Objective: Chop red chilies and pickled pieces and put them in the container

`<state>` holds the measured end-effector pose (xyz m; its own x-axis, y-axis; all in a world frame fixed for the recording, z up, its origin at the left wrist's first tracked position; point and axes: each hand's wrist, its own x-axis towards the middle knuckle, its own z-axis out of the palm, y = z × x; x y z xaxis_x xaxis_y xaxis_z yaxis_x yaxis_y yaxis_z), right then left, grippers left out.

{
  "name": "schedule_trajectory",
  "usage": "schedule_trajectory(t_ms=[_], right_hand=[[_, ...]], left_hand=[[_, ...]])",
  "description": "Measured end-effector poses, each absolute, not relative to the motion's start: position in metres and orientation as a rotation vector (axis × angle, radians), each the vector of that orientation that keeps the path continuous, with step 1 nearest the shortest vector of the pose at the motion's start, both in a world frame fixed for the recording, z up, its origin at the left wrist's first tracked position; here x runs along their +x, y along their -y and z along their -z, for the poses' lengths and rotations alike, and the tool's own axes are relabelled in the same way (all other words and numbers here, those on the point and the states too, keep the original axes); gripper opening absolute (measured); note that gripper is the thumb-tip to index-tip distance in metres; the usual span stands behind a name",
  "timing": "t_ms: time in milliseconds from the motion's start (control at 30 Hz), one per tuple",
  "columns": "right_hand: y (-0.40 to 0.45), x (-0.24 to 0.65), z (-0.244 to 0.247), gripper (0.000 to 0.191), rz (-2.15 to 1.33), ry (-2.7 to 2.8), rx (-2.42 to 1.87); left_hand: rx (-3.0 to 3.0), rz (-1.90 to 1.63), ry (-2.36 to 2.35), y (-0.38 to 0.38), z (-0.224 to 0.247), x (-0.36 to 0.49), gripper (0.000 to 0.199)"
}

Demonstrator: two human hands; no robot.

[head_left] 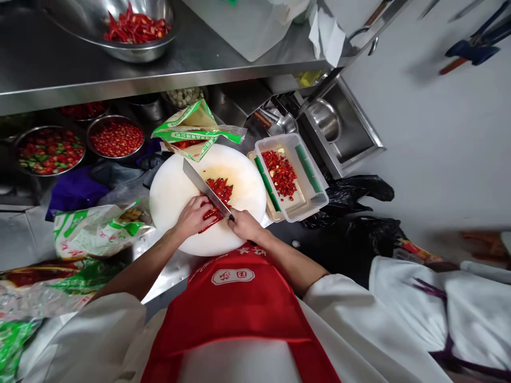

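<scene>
A round white cutting board point(171, 178) lies in front of me. My right hand point(245, 224) is wrapped round the black handle of a kitchen knife point(205, 186), its broad blade slanting to the far left across the board. Against the near side of the blade, my left hand point(194, 215) holds down red chilies point(211, 213) with curled fingers. Beyond the blade sits a pile of cut chili pieces point(222, 190). To the right, a clear plastic container point(293, 213) with green side strips holds more chopped chilies point(281, 173) and a few pale bits.
An opened green-and-white bag point(195, 130) touches the board's far edge. Bowls of chopped red chilies point(115, 139) and mixed red and green chilies point(51, 151) stand at left. Overhead runs a steel shelf point(199, 77) with a metal bowl point(136, 51). Plastic bags point(99, 229) lie at left.
</scene>
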<state>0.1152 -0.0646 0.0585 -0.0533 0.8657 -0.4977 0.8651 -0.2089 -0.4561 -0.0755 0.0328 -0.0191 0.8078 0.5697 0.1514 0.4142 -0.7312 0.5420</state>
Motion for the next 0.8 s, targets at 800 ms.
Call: schedule_trajectory(t_ms=[800], right_hand=[[0.13,0.114,-0.103,0.022,-1.306,1.961,-2.176]], left_hand=[[2.393,-0.611,-0.788,-0.032,0.026,-0.093,0.008]])
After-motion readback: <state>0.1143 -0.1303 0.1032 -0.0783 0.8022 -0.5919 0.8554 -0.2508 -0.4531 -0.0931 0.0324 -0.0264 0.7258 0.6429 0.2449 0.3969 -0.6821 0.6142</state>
